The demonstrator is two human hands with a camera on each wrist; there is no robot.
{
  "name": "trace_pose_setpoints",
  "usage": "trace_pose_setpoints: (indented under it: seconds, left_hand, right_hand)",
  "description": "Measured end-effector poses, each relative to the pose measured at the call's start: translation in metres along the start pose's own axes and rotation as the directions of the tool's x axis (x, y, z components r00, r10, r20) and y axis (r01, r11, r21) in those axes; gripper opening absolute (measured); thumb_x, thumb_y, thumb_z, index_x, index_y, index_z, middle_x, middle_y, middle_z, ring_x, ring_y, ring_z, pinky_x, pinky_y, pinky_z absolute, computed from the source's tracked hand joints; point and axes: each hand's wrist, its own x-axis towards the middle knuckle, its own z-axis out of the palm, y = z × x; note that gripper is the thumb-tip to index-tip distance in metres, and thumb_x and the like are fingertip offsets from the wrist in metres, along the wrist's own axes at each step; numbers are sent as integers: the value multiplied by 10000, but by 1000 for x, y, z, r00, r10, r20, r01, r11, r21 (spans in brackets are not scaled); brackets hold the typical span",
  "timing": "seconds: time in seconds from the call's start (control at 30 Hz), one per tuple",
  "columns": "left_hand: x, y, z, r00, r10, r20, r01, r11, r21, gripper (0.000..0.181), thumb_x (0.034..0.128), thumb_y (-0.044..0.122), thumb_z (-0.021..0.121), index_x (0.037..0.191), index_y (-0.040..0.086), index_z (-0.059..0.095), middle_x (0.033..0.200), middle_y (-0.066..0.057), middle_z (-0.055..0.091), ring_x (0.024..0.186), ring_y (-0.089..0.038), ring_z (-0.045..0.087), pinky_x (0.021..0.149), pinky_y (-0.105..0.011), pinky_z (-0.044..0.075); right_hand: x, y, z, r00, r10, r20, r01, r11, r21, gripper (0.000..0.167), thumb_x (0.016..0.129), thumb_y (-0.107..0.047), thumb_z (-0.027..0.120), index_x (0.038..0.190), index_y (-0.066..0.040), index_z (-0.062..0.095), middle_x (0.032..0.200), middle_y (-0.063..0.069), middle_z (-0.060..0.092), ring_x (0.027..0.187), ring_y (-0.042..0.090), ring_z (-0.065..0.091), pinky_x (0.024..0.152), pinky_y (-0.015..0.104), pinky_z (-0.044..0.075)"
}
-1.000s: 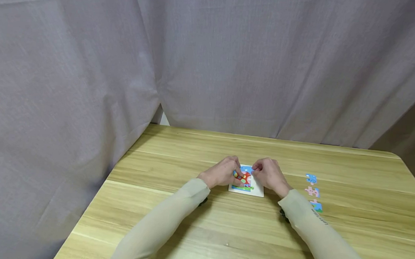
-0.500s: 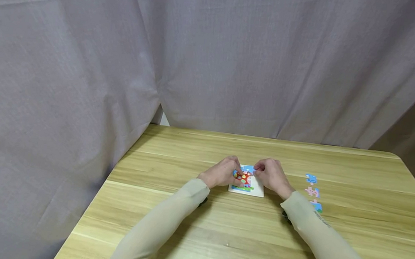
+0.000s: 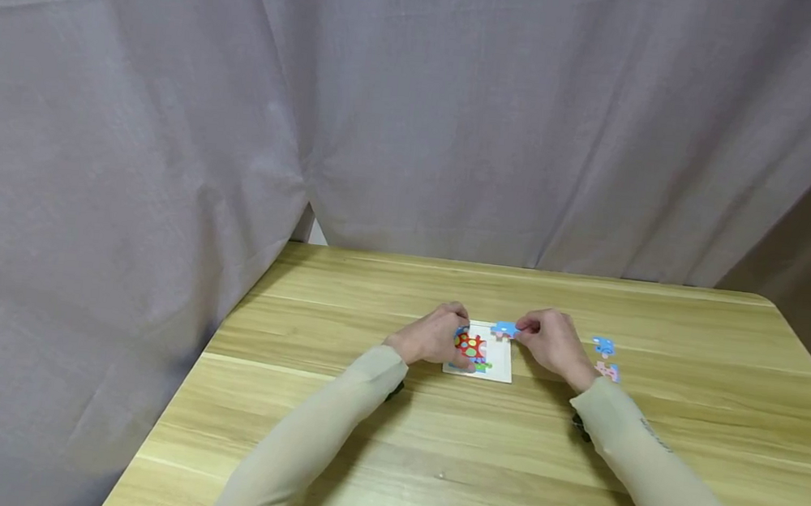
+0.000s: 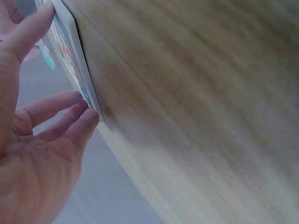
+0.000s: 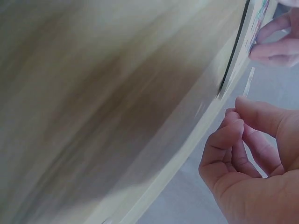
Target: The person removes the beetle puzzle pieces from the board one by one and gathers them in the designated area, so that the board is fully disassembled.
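A white puzzle board [image 3: 499,361] lies on the table, with joined pieces of a red, spotted picture [image 3: 471,346] at its left side. My left hand [image 3: 431,335] holds the board's left side, fingers at the far edge and thumb near the front. In the left wrist view the thumb and fingertips touch the board [image 4: 83,60], which is seen edge-on. With thumb and fingers, my right hand [image 3: 552,343] pinches a blue jigsaw piece [image 3: 505,329] above the board's far right corner. The right wrist view shows that piece [image 5: 250,80] edge-on, apart from the board.
Right of my right hand, a blue jigsaw piece [image 3: 603,346] and a pink one [image 3: 607,371] lie on the wooden table [image 3: 429,467]. A grey curtain [image 3: 432,125] hangs behind the table and along its left side.
My right hand has drawn the blue piece off the picture's top and moved it right, baring white board there. The left hand keeps its place. My right arm now hides the nearest loose piece.
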Motion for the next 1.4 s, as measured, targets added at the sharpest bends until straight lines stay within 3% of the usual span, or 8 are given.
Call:
trace_pose_setpoints:
  seconds: [0.33, 0.93, 1.4]
  left_hand:
    - [-2, 4, -1, 1000, 11, 14, -11, 999, 34, 838, 791, 496, 981, 1431, 37, 694, 1601, -48, 534, 1449, -206, 519, 1160, -257, 533]
    - [-3, 2, 1, 1000, 22, 3, -22, 999, 37, 800, 791, 490, 983, 1385, 24, 718, 1601, -55, 538, 1455, -214, 523, 1167, -258, 532]
    - [-2, 2, 1, 999, 38, -5, -37, 998, 42, 769, 781, 491, 989, 1344, 31, 739, 1578, -59, 558, 1441, -223, 529, 1159, -251, 529]
  right_hand:
    - [-11, 17, -18, 999, 30, -17, -31, 999, -23, 128, 986, -55, 753, 1051, 39, 811, 934, 140, 792, 843, 187, 677, 771, 306, 542]
    - [-23, 52, -43, 994, 92, -56, -96, 992, -81, 153, 996, -70, 754, 1058, 63, 799, 923, 177, 787, 794, 192, 650, 725, 315, 507]
    - [-21, 70, -50, 993, 93, -77, -100, 991, -84, 124, 963, -48, 751, 1008, 58, 796, 807, 109, 758, 615, 111, 599, 624, 232, 471]
